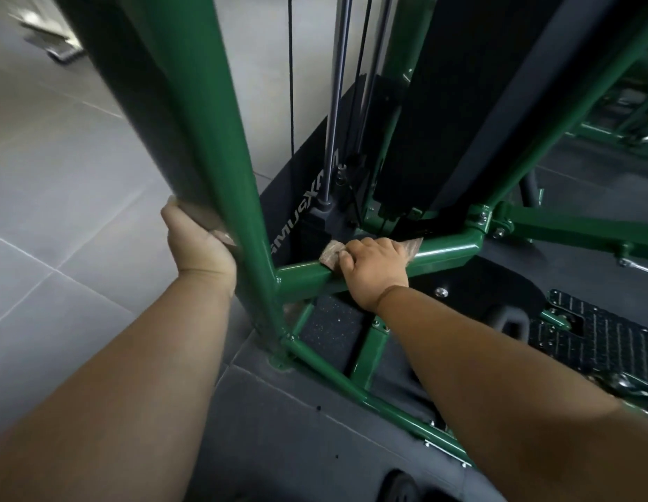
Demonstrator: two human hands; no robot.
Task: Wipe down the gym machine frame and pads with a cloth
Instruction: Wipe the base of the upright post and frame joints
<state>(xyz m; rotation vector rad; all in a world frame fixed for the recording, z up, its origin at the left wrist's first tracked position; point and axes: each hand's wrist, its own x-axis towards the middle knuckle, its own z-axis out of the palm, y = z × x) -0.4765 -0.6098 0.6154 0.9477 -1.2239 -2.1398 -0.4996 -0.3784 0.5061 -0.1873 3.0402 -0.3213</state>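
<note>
Pressing a tan cloth [331, 254] onto the green horizontal crossbar [442, 250], the right hand [373, 268] has its fingers curled over the fabric, which bunches out on both sides of the knuckles and lies on the bar's top, low in the machine near the floor. That bar joins the thick green upright post [221, 168] just to the left, and the left hand [197, 240] grips this post from its outer side, apparently for bracing; something pale shows under its fingers, though what it is cannot be told. By my reading the job is at the frame stage — nothing shows which tubes are already clean, and the black upright pad [460, 103], the lower diagonal tubes [369, 396] and the far arm [568, 226] all seem left to do. Rightward the bar runs clear to a bolted elbow joint [478, 222], so a stroke has room there; leftward the post stops it almost at once, and behind the bar the guide rods [333, 139] and cables crowd close — knuckles could catch there
</note>
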